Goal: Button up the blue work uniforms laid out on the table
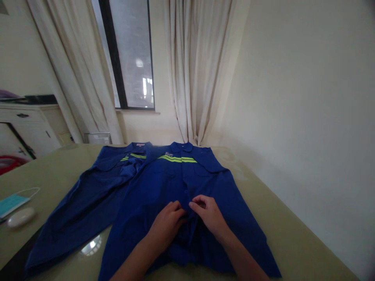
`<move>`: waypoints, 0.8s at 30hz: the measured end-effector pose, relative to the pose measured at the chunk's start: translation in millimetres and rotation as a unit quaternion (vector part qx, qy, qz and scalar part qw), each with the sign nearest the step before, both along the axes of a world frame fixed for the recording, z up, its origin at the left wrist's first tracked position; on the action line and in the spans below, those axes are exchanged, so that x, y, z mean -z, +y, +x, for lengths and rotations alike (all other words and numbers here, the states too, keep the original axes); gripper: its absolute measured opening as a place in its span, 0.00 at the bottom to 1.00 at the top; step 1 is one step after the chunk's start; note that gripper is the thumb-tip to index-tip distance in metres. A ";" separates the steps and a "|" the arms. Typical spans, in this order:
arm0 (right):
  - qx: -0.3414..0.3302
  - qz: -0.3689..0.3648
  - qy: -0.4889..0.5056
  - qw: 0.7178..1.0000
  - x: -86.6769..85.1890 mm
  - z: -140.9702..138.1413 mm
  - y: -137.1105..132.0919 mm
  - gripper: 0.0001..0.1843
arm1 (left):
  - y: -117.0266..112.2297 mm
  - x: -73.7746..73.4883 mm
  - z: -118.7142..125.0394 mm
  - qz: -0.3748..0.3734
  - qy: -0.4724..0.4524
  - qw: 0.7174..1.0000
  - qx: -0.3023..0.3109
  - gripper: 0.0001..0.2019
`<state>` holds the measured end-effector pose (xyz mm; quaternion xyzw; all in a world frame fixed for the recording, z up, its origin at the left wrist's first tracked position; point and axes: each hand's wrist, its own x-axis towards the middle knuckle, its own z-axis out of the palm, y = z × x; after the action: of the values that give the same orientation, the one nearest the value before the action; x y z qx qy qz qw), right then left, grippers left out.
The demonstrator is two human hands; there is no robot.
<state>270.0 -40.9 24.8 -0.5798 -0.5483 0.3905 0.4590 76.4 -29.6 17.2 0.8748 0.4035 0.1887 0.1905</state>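
A blue work jacket (158,183) with yellow-green stripes across the chest lies spread on the table, its collar toward the wall. Both my hands are at its front opening, below the chest. My right hand (206,208) pinches the front edge between thumb and fingers and lifts it slightly into a fold. My left hand (170,218) is curled at the opposite front edge, its fingertips partly hidden against the cloth; what exactly they grip I cannot make out. A second dark blue jacket (84,195) with similar stripes lies to the left, partly under the first.
The glossy table (252,195) meets a white wall on the right. At the left lie a light blue face mask (13,203) and a white computer mouse (21,217). Curtains (196,70) and a window (133,54) are behind; a white cabinet (32,121) stands at the far left.
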 end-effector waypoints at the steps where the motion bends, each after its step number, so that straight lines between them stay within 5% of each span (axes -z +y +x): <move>1: -0.003 -0.012 0.015 1.000 0.7 0.9 0.4 0.13 | 0.6 2.3 2.1 -0.004 0.007 1.000 0.006 0.10; 9: -0.034 -0.075 0.213 0.974 0.1 2.1 0.2 0.22 | -1.0 6.4 -7.0 -0.034 -0.101 0.994 0.007 0.06; 16: -0.052 -0.075 0.210 0.973 -2.8 2.2 0.4 0.24 | -2.9 7.6 -1.5 -0.030 -0.237 0.968 -0.075 0.07; 24: -0.079 -0.079 0.190 0.975 5.9 -0.3 1.9 0.26 | -5.9 14.8 0.3 0.053 -0.150 0.987 -0.035 0.23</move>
<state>269.7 -39.0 18.9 -0.4840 -0.4629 0.5707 0.4752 76.8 -35.5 2.4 0.8307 0.3902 0.3458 0.1954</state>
